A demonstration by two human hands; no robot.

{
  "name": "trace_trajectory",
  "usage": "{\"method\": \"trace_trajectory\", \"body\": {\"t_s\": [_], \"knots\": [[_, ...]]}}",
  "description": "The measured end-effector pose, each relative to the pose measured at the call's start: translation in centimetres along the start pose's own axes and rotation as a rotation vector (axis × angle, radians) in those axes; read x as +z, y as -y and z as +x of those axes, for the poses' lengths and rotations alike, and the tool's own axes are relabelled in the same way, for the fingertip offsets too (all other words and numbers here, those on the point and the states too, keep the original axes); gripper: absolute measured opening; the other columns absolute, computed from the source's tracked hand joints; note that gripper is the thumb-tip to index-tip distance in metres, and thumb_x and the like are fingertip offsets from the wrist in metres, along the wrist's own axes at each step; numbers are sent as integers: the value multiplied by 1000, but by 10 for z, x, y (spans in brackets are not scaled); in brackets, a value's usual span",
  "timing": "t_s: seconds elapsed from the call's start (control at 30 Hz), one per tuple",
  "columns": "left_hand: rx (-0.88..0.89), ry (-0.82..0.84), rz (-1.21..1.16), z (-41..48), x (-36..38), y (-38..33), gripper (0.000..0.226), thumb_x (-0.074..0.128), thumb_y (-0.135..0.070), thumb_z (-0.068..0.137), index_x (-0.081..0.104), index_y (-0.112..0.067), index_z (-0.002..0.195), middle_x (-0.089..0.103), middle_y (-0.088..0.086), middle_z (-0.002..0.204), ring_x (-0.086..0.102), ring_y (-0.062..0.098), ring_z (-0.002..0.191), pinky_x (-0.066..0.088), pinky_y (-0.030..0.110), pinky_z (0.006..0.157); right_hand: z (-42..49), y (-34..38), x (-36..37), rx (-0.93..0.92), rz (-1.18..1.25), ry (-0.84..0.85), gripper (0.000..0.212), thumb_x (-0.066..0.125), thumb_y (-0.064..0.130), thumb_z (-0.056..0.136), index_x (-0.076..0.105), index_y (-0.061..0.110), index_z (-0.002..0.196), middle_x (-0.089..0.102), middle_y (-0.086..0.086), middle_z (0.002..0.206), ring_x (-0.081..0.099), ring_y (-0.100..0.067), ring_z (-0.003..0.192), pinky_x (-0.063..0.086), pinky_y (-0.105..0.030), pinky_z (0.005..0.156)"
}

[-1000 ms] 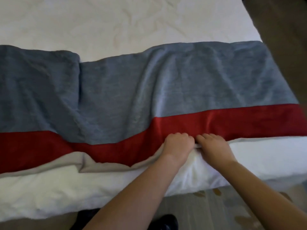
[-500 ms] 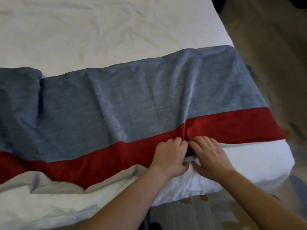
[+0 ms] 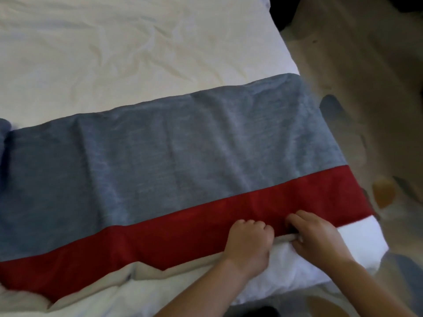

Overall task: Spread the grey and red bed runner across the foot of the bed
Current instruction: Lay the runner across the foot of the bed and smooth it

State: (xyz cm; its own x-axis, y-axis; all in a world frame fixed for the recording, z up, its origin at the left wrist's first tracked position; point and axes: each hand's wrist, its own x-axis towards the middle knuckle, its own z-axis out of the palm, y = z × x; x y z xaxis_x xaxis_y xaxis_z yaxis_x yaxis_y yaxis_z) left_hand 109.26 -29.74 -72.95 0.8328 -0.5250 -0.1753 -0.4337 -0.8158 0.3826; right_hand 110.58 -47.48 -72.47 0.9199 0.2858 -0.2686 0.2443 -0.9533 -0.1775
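both hands (image 3: 283, 241) grip runner (image 3: 174, 161) – near edge

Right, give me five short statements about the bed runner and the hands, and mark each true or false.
1. Both hands grip the bed runner at its near hem. True: left hand and right hand.
2. The red band runs along the edge nearest the person. True.
3. The hands are at opposite ends of the runner. False: they are close together near its right end.
4. The runner lies on a white duvet. True.
5. The near hem lies flat everywhere. False: at left its pale underside is folded up.
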Motion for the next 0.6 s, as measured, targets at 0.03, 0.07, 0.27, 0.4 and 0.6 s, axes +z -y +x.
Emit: {"method": "trace_trajectory", "body": {"t_s": [0.03,0.07,0.27,0.4,0.6], "knots": [[-6,-26,-4,6,3,-8,20,71,-22,59,54,-20,70,59,-4,66,58,17,59,39,26,54,-5,-10,-3,-40,-25,-18,28,78,9,52,63,20,73,56,5,66,56,-17,59,48,-28,46],[-21,-51,0,13,5,-16,22,72,-26,58,53,-21,69,58,-4,66,57,16,58,39,26,52,-9,-20,-6,-76,-58,-39,30,81,12,50,65,20,74,57,5,68,56,-17,59,49,-29,47],[-48,-153,109,73,17,-65,11,75,-29,67,71,-27,77,60,-9,67,59,9,58,42,22,43,-7,-96,-15,-138,-177,-193,45,83,0,53,74,12,96,65,-4,74,61,-24,61,53,-35,48],[-55,-131,138,106,27,-100,20,81,-23,58,62,-23,51,54,-8,53,55,8,51,39,19,38,-10,-141,-18,-183,-167,-216,41,85,-4,48,76,9,85,60,-6,62,58,-26,51,48,-32,37],[29,-67,145,115,41,-137,26,82,-21,56,58,-24,48,52,-8,53,53,9,50,35,20,37,-42,-178,-11,-197,-100,-217,43,86,-5,44,77,10,83,59,-3,60,57,-21,47,46,-28,34]]}}
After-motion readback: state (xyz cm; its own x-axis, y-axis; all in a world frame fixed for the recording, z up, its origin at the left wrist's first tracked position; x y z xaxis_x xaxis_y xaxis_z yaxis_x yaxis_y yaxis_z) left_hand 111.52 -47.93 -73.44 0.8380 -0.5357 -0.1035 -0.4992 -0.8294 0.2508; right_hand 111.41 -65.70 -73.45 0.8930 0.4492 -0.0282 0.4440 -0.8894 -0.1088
